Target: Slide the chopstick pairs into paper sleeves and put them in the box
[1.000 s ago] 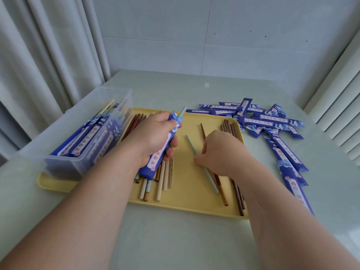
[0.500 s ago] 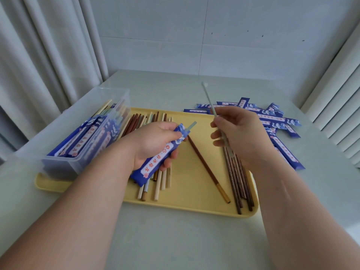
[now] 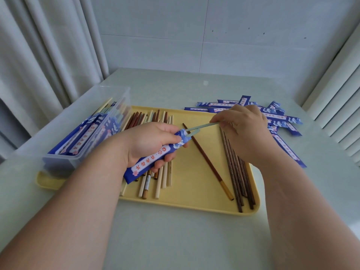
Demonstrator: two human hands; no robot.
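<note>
My left hand [image 3: 150,142] grips a blue paper sleeve [image 3: 155,155] above the yellow tray [image 3: 194,203]. A pale green chopstick [image 3: 192,132] pokes out of the sleeve's mouth. My right hand [image 3: 243,131] pinches a second pale green chopstick [image 3: 202,126], whose tip sits at the sleeve's opening. Loose light and brown chopsticks [image 3: 161,178] lie on the tray under my left hand. Dark brown chopsticks [image 3: 235,172] lie on the tray's right side. The clear plastic box [image 3: 78,137] stands at the left and holds several sleeved pairs.
Several empty blue sleeves [image 3: 280,121] are scattered on the table to the right of the tray. A curtain hangs along the left, blinds along the right, and a white wall stands behind the pale green table [image 3: 175,240].
My right hand picked the pale green chopstick up off the tray, lifted it, then brought it down so its tip meets the sleeve's mouth. My left hand tilted the sleeve toward it.
</note>
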